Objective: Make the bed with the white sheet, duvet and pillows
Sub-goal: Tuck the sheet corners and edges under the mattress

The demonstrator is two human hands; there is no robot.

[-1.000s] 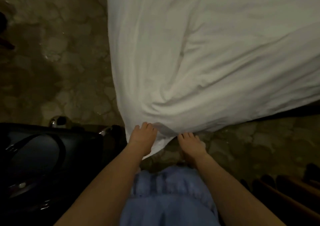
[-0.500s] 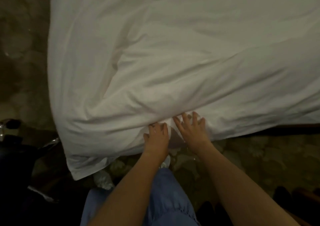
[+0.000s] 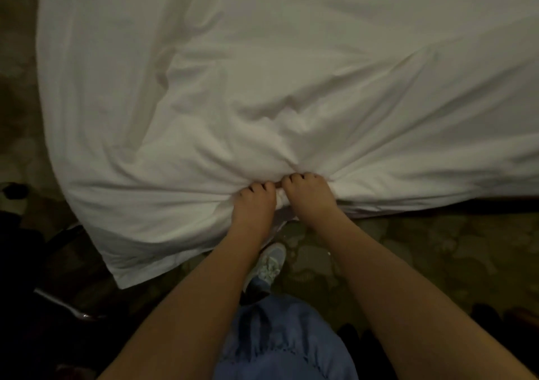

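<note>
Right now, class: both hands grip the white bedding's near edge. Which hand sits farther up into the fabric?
The right hand. Its knuckles lie higher in the duvet folds than the left hand's, which grips lower, beside it.

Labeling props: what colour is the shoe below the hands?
Light grey-white sneaker, laces visible; head view, though dim lighting mutes it.

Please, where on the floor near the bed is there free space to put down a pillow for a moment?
Bare patterned floor lies right of the right hand, below the duvet edge. A strip of floor runs left of the duvet. Lower left is crowded with dark objects; a shoe stands between the arms.
</note>
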